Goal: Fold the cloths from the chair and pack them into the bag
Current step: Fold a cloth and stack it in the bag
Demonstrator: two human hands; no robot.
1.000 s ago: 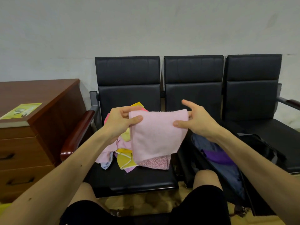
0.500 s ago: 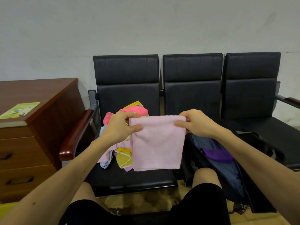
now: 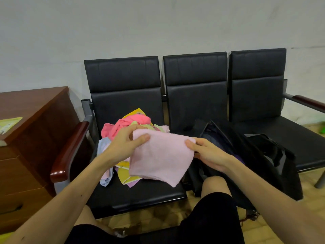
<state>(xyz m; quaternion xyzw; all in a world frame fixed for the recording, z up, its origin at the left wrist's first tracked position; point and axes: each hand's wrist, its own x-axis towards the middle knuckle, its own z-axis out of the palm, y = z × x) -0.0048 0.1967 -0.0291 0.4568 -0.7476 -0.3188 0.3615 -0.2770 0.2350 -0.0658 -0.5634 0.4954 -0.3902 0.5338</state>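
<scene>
I hold a folded pale pink cloth [image 3: 158, 155] above the left seat of a black three-seat chair [image 3: 140, 194]. My left hand [image 3: 124, 144] pinches its upper left corner and my right hand [image 3: 208, 153] pinches its right edge. Behind and under the cloth lies a heap of loose cloths [image 3: 130, 123], pink, yellow, light blue and lilac. An open black bag [image 3: 260, 161] stands on the middle seat to the right, with dark blue and purple fabric inside; my right hand partly hides its mouth.
A brown wooden drawer cabinet [image 3: 35, 131] stands to the left with a yellow-green leaflet [image 3: 8, 124] on top. A wooden armrest [image 3: 70, 150] bounds the left seat. The right seat [image 3: 288, 138] is bare. My knees sit close to the seat fronts.
The pink cloth has come down from hanging upright to lying tilted and lower over the seat. Both hands dropped with it, and the right hand moved toward the bag.
</scene>
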